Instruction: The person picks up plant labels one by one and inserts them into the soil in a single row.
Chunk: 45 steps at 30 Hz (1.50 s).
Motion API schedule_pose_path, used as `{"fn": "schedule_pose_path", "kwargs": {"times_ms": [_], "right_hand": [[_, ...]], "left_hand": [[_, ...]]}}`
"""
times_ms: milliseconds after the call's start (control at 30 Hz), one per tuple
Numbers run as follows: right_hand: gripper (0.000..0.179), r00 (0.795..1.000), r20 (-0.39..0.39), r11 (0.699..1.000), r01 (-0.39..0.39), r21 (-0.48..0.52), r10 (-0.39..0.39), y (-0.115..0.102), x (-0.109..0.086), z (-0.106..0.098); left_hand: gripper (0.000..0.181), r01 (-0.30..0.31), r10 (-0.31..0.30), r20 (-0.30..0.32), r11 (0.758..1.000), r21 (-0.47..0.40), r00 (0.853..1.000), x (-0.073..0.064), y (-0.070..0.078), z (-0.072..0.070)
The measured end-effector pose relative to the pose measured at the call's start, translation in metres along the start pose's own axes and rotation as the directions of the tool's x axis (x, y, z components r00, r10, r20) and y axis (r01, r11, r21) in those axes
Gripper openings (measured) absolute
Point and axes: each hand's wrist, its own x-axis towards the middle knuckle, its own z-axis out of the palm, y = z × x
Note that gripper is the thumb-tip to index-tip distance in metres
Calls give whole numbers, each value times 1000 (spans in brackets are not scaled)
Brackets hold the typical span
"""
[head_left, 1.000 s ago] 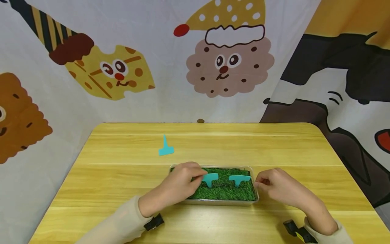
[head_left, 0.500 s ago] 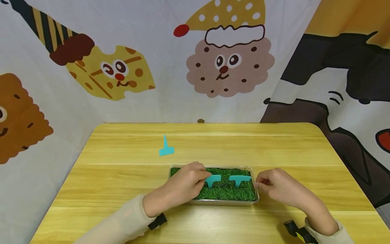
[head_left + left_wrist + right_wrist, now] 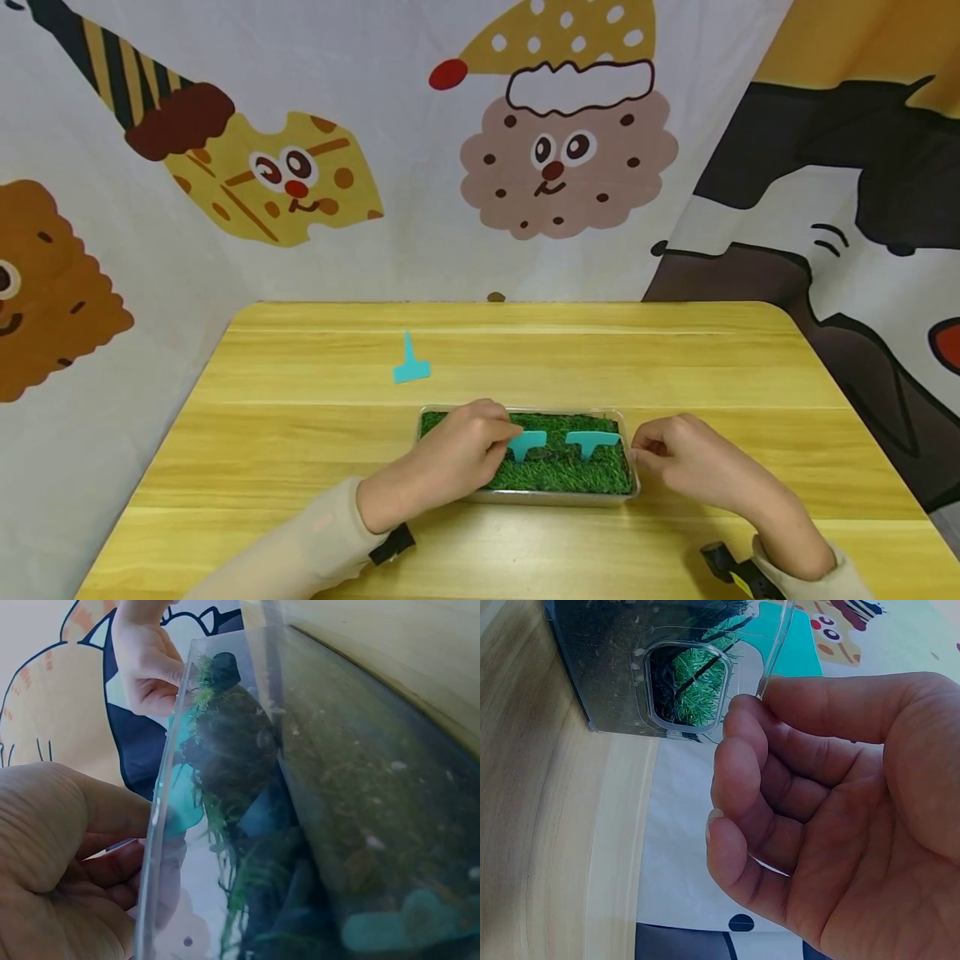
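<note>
A clear plastic box (image 3: 547, 499) filled with green artificial-looking grass (image 3: 577, 477) sits on the table. My left hand (image 3: 459, 454) reaches over its left half and pinches the left end of a teal T-shaped plant label (image 3: 532, 440), whose stem points down into the grass. To the right, a second plant label (image 3: 592, 439) stands upright in the grass. At the box's right end, my right hand (image 3: 686, 460) pinches the rim between thumb and index finger; in the right wrist view its other fingers (image 3: 735, 776) curl beside the wall.
A third teal plant label (image 3: 412, 372) lies flat on the wooden table (image 3: 300, 433), behind the box and to its left. Behind the table hangs a white curtain (image 3: 420, 200) printed with cartoon figures. Black wrist straps show at both sleeves.
My left hand has shifted a little to the right with the pinched plant label, which stands slightly lower and closer to the second label. The right hand keeps its place at the rim.
</note>
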Motion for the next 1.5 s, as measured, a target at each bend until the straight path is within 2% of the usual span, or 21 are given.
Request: {"fn": "schedule_pose_path", "kwargs": {"times_ms": [200,433,700,800,967,1133,1233,1367,1500], "right_hand": [[17,1000,-2,1000,-4,4,4,0,0,0],[18,1000,-10,1000,1,-3,-1,1,-1,2],[18,1000,-15,1000,4,-10,-4,1,-1,2],[18,1000,-19,1000,8,-11,-8,1,-1,2],[19,1000,-21,1000,8,-15,-9,0,-1,2],[19,1000,-21,1000,12,-18,-12,0,-1,2],[18,1000,-20,1000,12,-19,-13,0,-1,2],[18,1000,-20,1000,13,-16,-13,0,-1,2],[18,1000,-20,1000,13,-16,-13,-1,0,2]], "left_hand": [[22,20,-20,2,1000,-14,1000,0,-2,-1],[23,10,-10,-3,999,-32,1000,-3,-5,-1],[25,38,-38,6,999,-33,999,-5,-5,-3],[25,38,-38,-7,999,-15,999,-5,-5,-6],[23,21,-19,-65,1000,20,998,-8,-9,-17],[21,-20,31,-154,997,73,988,-12,-18,-32],[21,-21,39,-201,996,90,979,-15,-27,-42],[22,26,-5,-230,996,90,973,-20,-41,-53],[25,86,-66,-233,993,77,970,-24,-58,-62]]}}
